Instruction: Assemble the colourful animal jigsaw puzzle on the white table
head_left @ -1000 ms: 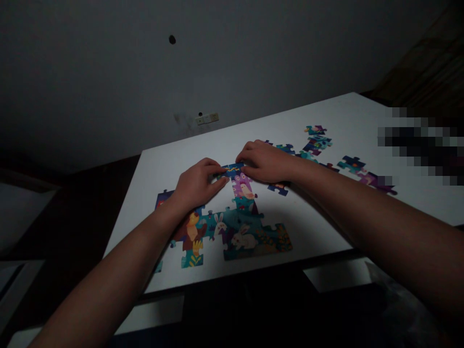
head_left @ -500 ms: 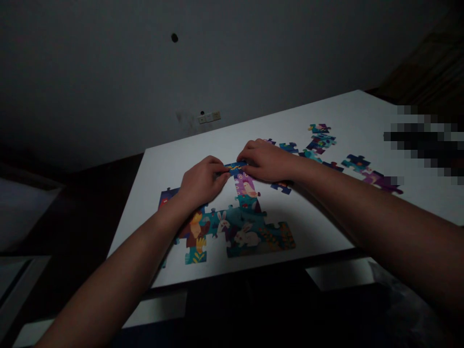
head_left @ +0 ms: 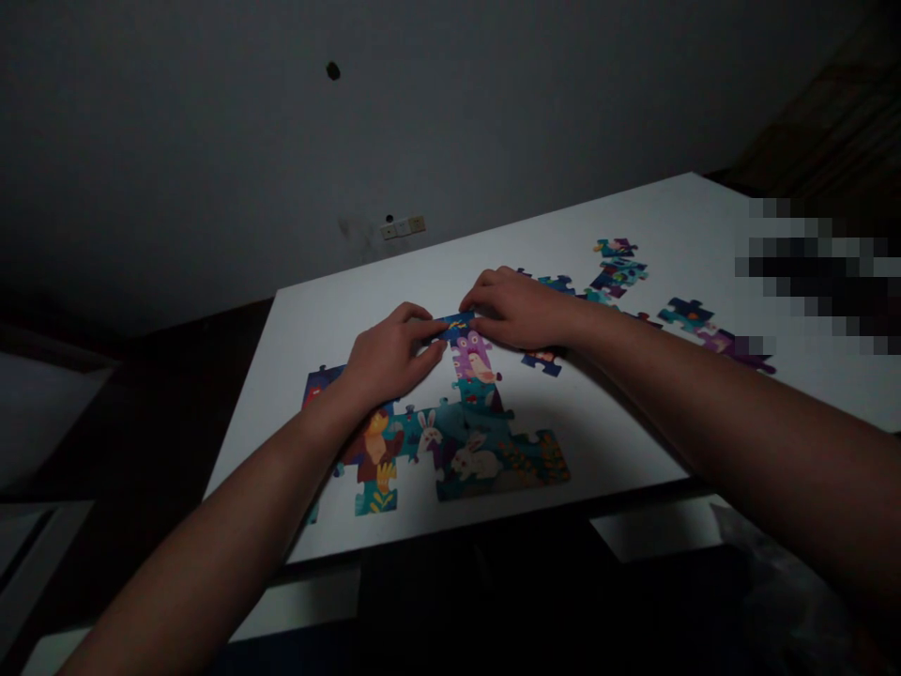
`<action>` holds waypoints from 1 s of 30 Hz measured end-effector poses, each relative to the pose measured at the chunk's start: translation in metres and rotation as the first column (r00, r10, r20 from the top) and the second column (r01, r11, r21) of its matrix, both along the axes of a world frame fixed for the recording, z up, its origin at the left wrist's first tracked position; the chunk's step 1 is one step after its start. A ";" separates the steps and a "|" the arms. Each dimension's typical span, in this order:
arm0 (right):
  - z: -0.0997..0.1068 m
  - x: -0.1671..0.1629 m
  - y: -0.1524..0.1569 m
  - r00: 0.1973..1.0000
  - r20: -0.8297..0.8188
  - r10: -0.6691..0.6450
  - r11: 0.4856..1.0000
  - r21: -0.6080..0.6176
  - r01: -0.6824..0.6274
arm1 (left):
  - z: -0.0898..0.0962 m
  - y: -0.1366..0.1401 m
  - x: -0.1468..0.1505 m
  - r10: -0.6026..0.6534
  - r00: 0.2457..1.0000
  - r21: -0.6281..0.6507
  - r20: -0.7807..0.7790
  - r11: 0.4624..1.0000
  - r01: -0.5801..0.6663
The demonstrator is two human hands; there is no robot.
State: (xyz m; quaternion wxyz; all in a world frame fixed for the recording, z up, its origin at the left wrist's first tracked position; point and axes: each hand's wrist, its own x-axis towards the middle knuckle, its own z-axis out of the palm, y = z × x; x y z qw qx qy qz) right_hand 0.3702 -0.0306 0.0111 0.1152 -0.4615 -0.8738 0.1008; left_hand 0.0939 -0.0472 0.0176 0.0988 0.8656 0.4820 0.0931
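Note:
A dark blue puzzle piece with yellow marks (head_left: 458,326) lies flat at the far end of a column of joined pieces showing a purple owl (head_left: 471,347). My left hand (head_left: 390,359) rests at its left side, index fingertip touching it and thumb held apart below. At the right, my right hand (head_left: 517,310) has its thumb and curled index finger on the piece's edge. Nearer to me, the joined part of the puzzle with white rabbits (head_left: 479,462) connects to the column. My left hand and forearm partly hide the joined pieces on the left (head_left: 376,432).
Loose puzzle pieces (head_left: 619,274) are scattered on the white table (head_left: 330,329) beyond my right forearm, with more (head_left: 732,343) farther right. A wall with sockets (head_left: 403,227) stands behind the table. Clear plastic (head_left: 781,591) shows at the lower right.
My left thumb has come away from the index finger and the blue piece's edge. The right hand keeps its place on the piece. The view has shifted slightly.

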 end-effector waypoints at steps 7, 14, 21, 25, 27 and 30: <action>0.010 0.007 0.002 0.980 -0.083 -0.180 0.979 0.080 0.187 | 0.001 0.001 -0.001 0.008 0.999 0.002 0.054 1.000 -0.008; 0.040 0.040 0.001 0.740 -0.108 -0.664 0.721 0.172 0.671 | -0.005 0.004 -0.006 0.025 0.997 0.024 0.073 0.999 -0.027; 0.034 0.071 0.005 0.726 0.147 -0.672 0.740 0.087 0.667 | -0.001 0.009 -0.016 0.158 0.974 0.147 0.161 0.972 -0.182; 0.020 0.064 0.009 0.815 0.170 -0.555 0.832 0.131 0.539 | -0.002 0.021 -0.031 0.259 0.934 0.146 0.245 0.943 -0.300; 0.013 0.060 0.010 0.836 0.198 -0.512 0.858 0.144 0.492 | -0.004 0.027 -0.037 0.306 0.911 0.116 0.277 0.930 -0.348; 0.003 0.055 0.014 0.859 0.166 -0.484 0.875 0.120 0.470 | -0.008 0.034 -0.042 0.348 0.889 0.090 0.299 0.917 -0.389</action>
